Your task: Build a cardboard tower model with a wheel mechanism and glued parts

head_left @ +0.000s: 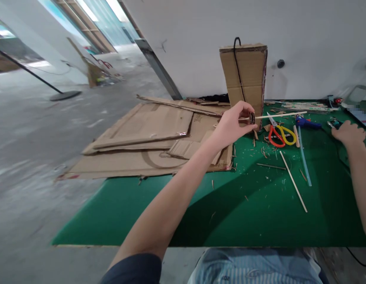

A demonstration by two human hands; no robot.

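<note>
My left hand (234, 122) is raised in front of an upright cardboard piece (248, 71). Its thumb and fingers pinch a small dark block (252, 118), and a thin wooden stick (285, 115) runs out from it to the right. At the right side of the table, my right hand (350, 134) has its fingers curled downward beside a small teal-and-metal tool (335, 123); what lies under the palm is hidden. Between the hands are scissors (282, 134) with red and yellow handles and a blue glue gun (308, 123).
Flat cardboard sheets (147, 126) cover the table's left part. On the green tabletop (230, 213) lie another wooden stick (293, 182), a clear bluish glue stick (305, 161) and cardboard scraps. A bundle of thin sticks (304, 105) and a phone (359, 116) are along the back.
</note>
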